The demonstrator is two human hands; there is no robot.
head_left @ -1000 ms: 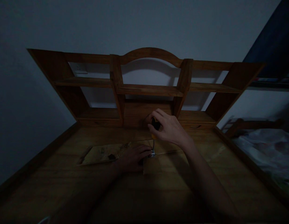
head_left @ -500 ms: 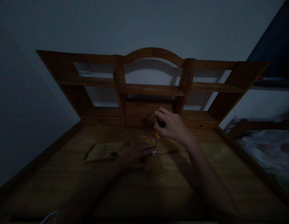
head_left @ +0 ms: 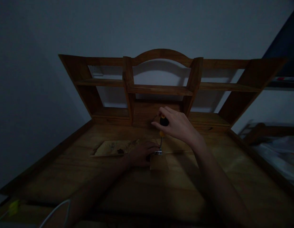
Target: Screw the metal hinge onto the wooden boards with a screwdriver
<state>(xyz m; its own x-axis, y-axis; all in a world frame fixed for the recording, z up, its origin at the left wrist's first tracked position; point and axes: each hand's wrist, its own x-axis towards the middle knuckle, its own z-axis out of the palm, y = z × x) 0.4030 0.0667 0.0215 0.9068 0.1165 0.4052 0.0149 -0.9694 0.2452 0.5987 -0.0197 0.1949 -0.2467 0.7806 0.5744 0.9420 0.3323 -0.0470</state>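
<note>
My right hand (head_left: 176, 125) is around the black and yellow handle of a screwdriver (head_left: 162, 133), its thumb and fingertips loosely spaced about the grip. The screwdriver stands nearly upright, its tip down on a small shiny metal bracket (head_left: 158, 152). Low on the desktop, my left hand (head_left: 143, 153) has its fingers at the bracket's left end, steadying it; a dark part shows under the fingers, too dim to name. The bracket lies at the far edge of a small flat wooden piece (head_left: 159, 162). Part of the bracket is hidden by the left fingers.
The wooden desktop (head_left: 208, 180) has a torn, pale patch (head_left: 115, 148) left of my hands. A wooden shelf unit (head_left: 161, 90) stands behind, against the wall. A yellow object (head_left: 14, 207) is at lower left, and pale plastic (head_left: 277, 155) lies at right.
The view has shifted left, so the scene sits farther right. My right fingers have loosened and shifted around the handle. The screwdriver tip stays at the bracket, and the left hand remains there.
</note>
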